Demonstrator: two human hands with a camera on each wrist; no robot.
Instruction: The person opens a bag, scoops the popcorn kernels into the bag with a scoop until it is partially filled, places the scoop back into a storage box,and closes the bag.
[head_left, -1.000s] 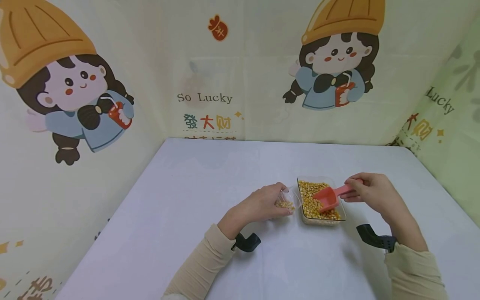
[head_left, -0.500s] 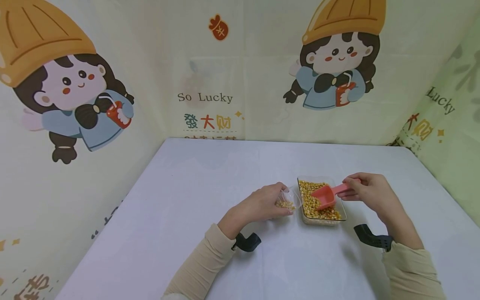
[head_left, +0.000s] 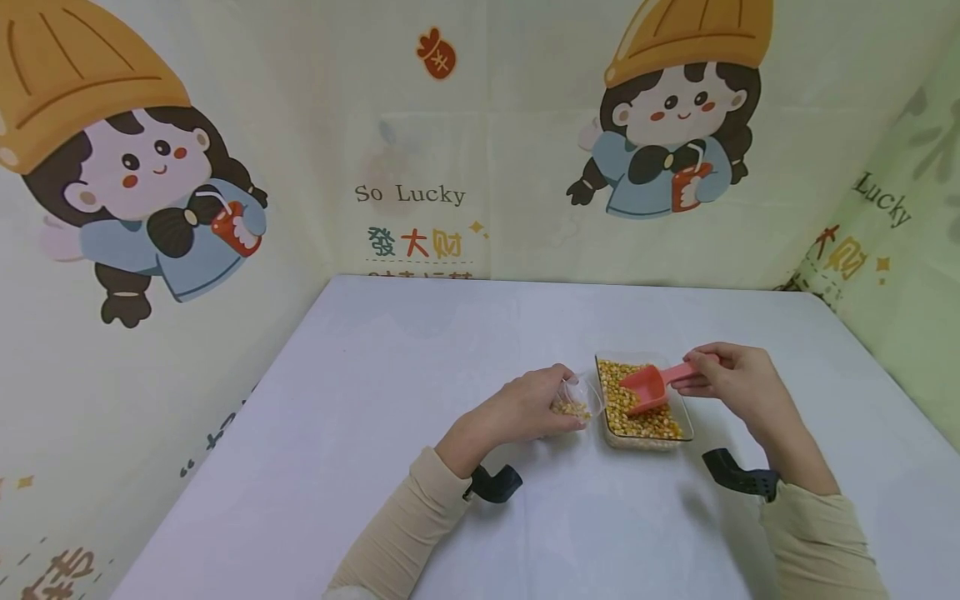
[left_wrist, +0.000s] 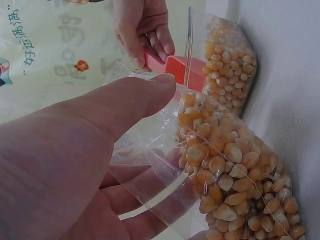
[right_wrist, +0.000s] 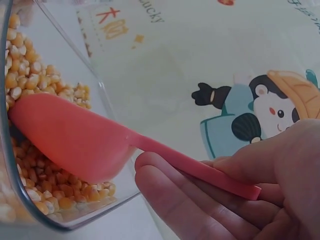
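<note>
My left hand (head_left: 528, 404) holds a clear plastic bag (left_wrist: 235, 170) of corn kernels, its thumb on the near side and the fingers behind. The bag stands upright beside the left wall of a glass container (head_left: 648, 445). Yellow corn kernels (head_left: 621, 421) fill much of that container. My right hand (head_left: 738, 379) pinches the handle of a pink scoop (head_left: 647, 390) between thumb and fingers. The scoop's bowl rests tilted among the kernels inside the container, its tip towards the bag. In the right wrist view the bowl's underside hides whatever lies in it.
Everything stands on a white tabletop (head_left: 390, 358). Printed cloth (head_left: 525, 150) with cartoon figures hangs behind and at the sides. A black wrist mount (head_left: 495, 485) sits on the left forearm and another black mount (head_left: 738, 475) on the right.
The right hand and scoop have shifted a little to the left and slightly away from me, across the kernels. The left hand and bag have stayed in place.
</note>
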